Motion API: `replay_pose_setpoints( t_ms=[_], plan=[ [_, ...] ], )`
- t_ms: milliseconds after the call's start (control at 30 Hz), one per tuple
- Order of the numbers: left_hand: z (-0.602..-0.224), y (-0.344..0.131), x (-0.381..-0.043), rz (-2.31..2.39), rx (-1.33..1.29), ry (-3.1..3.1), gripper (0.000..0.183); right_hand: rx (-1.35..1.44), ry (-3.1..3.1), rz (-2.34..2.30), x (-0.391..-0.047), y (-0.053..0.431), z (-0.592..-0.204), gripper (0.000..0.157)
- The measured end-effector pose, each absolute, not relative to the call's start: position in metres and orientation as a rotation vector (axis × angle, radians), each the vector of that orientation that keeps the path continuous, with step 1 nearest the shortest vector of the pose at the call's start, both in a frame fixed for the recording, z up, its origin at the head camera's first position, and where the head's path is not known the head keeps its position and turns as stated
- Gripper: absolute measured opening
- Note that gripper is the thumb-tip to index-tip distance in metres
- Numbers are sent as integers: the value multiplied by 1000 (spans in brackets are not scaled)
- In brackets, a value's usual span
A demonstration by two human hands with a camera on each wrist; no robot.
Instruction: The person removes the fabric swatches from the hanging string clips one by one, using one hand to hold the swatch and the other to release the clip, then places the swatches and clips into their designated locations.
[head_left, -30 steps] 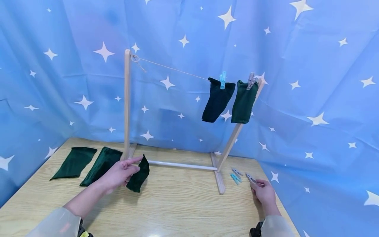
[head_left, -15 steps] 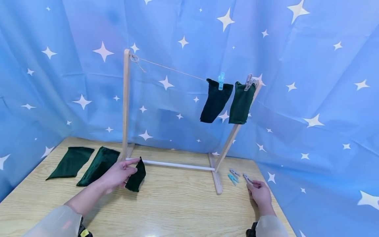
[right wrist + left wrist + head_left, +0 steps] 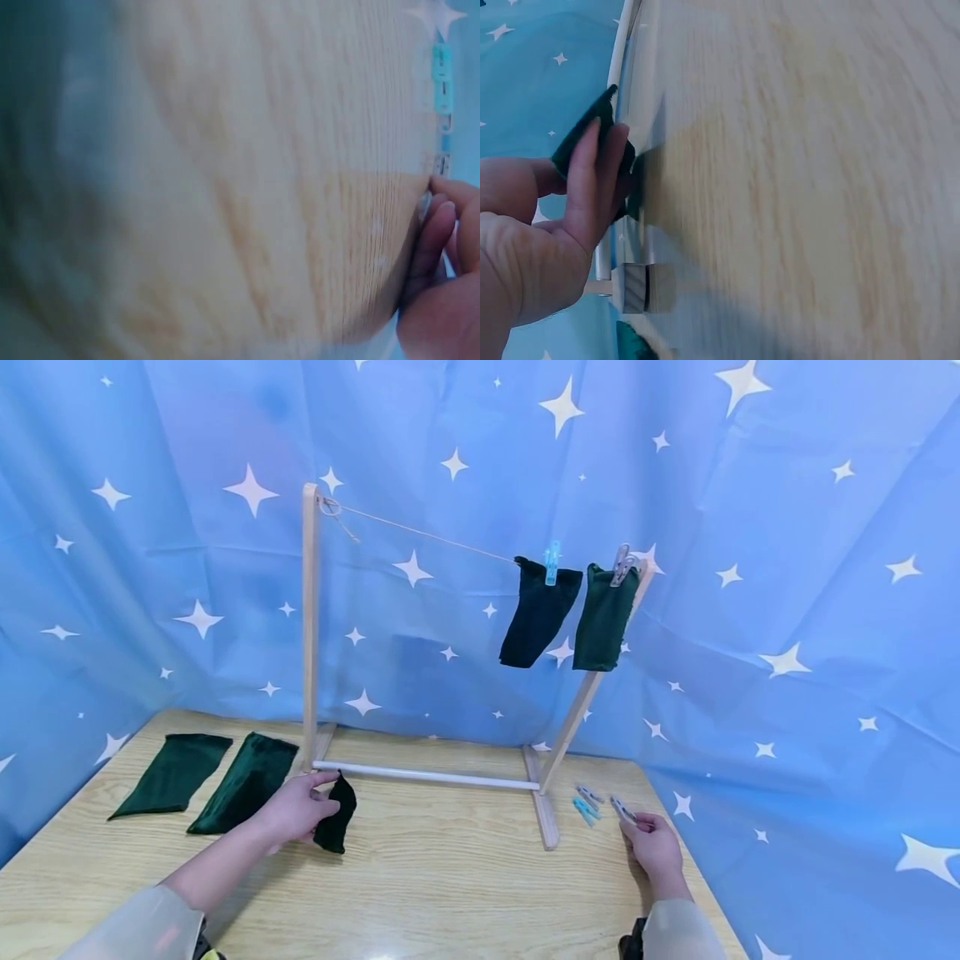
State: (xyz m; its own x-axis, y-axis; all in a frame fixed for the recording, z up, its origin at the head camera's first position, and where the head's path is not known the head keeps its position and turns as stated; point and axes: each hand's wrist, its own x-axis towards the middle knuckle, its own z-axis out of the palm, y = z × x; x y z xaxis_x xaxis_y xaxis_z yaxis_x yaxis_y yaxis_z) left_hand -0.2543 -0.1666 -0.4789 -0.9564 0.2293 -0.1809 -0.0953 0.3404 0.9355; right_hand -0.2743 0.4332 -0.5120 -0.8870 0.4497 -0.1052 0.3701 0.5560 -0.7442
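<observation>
green cloth (image 3: 342, 817) hangs lengthwise, pinched in our left hand (image 3: 294, 810), well below the string (image 3: 420, 532); well apart to the right, our right hand (image 3: 656, 847) pinches a grey clip (image 3: 621, 808).

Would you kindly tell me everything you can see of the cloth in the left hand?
The dark green cloth looks like soft, velvety fabric, plain where visible. The left hand pinches it between thumb and fingers, which hide part of it. In the head view it stands bent and narrow, one corner pointing up, near the left end of the white rod. Whether its lower edge touches the table is unclear.
</observation>
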Motion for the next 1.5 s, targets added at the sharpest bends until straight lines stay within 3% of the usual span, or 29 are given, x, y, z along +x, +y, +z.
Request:
replay_pose_setpoints(
  t_ms=[533,767,1000,1300,1500],
  plan=[
    [-484,-170,-251,1602,120,2413,72,-690,-2707,1220,-273,433,-511,51],
    [-486,-166,-249,1583,115,2450,61,-691,-2719,1187,-273,433,-511,51],
    [-490,-165,-250,1585,132,2438,65,-691,-2731,1150,-273,436,-513,53],
    [-488,-165,-250,1555,149,2414,44,-681,-2742,1149,-274,436,-514,55],
    [-485,-162,-249,1421,178,2490,47,-679,-2737,1136,-271,434,-513,53]
  ],
)
